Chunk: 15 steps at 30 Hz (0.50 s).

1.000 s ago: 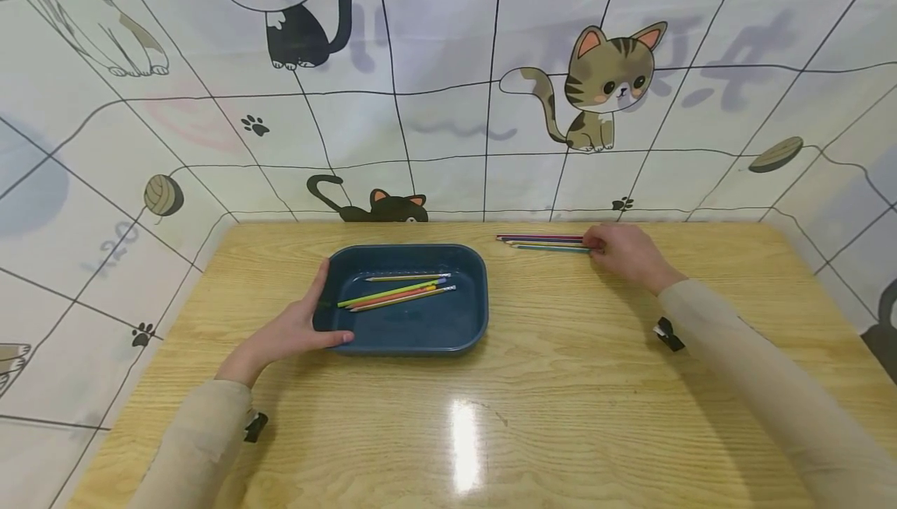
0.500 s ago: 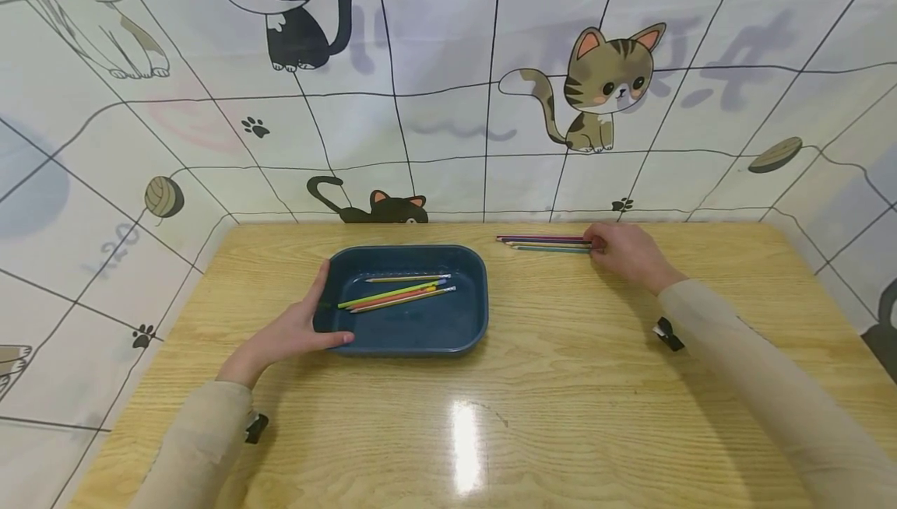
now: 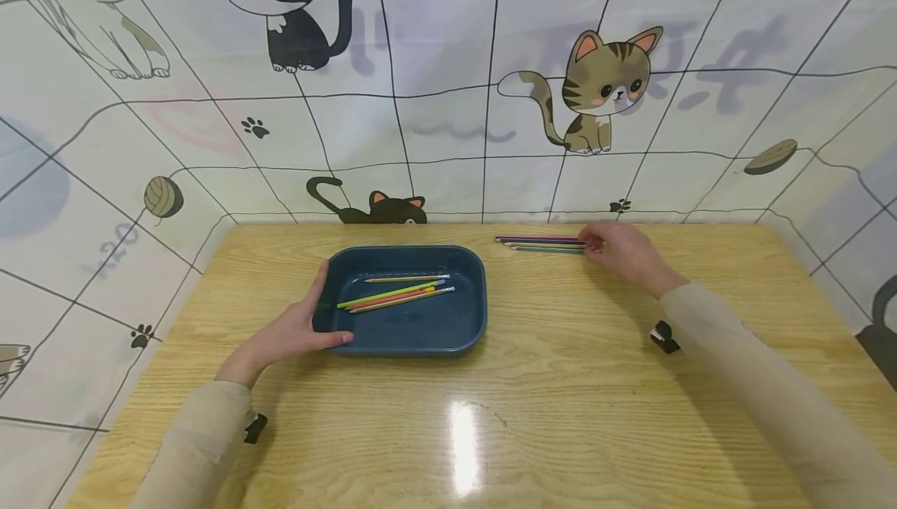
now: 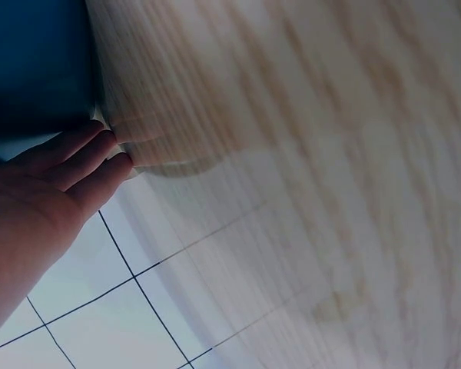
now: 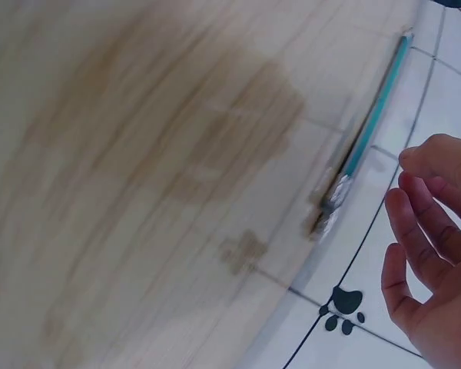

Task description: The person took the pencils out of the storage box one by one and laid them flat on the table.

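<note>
The loose pencils [image 3: 539, 243] are lying side by side on the table [image 3: 392, 431], close to its far edge and to the right of the blue tray [image 3: 420, 351], with their points facing the tray. The right hand [image 3: 622, 252] is standing at their right-hand ends; its fingers are bending loosely, and the right wrist view is showing nothing between thumb and fingertips. That view is also showing the teal pencil [image 5: 375, 109] lying apart from the fingertips. Whether the hand is touching any other pencil, the views are not making clear. The left hand [image 3: 297, 326] is spreading around the left end of the tray, its straight fingers bracing the end wall and its thumb resting over the near rim. Inside the tray, a second group of pencils [image 3: 395, 293] is lying at a slight slant. Handling, as judged: each loose pencil is probably weighing little and staying stiff, while its smooth, thin barrel is likely offering little friction and tending to roll. The sharpened points are presumably forming the fragile part. Mid-barrel is therefore serving as the best hold, with thumb and fingertips pinching across the whole bundle; gripping only the ends is risking fanning.
</note>
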### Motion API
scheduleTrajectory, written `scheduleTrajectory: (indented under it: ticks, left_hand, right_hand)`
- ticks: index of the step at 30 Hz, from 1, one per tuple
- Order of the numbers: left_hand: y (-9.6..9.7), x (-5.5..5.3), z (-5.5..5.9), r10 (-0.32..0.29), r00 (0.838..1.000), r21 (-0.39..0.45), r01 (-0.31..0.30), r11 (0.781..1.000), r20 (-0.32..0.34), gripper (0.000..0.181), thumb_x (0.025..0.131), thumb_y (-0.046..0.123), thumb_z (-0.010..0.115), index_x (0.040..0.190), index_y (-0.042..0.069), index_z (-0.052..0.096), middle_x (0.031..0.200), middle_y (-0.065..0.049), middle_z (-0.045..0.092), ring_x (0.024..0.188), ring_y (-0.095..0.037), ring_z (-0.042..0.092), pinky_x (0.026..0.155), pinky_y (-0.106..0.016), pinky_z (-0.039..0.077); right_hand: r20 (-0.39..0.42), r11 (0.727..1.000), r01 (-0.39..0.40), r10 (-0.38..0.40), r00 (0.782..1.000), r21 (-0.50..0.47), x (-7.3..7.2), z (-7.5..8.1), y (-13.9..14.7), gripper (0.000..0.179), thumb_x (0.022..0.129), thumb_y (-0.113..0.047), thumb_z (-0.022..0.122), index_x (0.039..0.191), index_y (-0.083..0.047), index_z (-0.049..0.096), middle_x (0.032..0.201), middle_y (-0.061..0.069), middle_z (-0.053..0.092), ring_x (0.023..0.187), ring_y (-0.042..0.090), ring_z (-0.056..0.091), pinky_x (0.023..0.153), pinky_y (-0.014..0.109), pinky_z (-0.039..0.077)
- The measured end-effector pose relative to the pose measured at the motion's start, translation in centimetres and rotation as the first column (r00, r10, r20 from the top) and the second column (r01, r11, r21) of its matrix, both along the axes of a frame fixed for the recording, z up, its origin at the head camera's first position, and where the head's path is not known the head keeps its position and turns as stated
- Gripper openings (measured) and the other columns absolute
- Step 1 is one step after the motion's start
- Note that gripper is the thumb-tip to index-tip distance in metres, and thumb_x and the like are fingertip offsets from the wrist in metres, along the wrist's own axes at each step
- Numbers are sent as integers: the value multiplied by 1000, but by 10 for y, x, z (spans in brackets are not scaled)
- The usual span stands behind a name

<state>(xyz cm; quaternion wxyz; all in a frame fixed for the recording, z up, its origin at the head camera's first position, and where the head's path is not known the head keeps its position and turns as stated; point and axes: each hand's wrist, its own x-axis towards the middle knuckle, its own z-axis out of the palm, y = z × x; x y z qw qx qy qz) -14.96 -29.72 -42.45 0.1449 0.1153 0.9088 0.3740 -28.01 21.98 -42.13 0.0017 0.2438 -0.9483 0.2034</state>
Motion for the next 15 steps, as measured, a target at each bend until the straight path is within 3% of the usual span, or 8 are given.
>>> scheduleTrajectory:
  ticks: [7, 15]
  left_hand:
    - [1, 0, 0, 0, 1000, 3, 0, 1000, 1, 120, 81, 42, 76, 153, 23, -18, 157, -27, 4, 139, -47, 18, 107, -60, 23]
    - [0, 0, 0, -6, 1000, -3, 6, 1000, -18, 120, 81, 41, 76, 153, 23, -19, 156, -29, 4, 138, -49, 19, 106, -62, 23]
  right_hand:
    - [-23, 995, -44, 42, 999, -90, 8, 7, -15, 22, 85, 3, 65, 106, 6, 65, 95, 14, 68, 86, 28, 62, 78, 46, 49]
    - [-147, 984, -146, 131, 980, -97, 23, 15, -40, 16, 84, 0, 69, 99, 0, 69, 88, 7, 66, 80, 23, 62, 71, 40, 50]
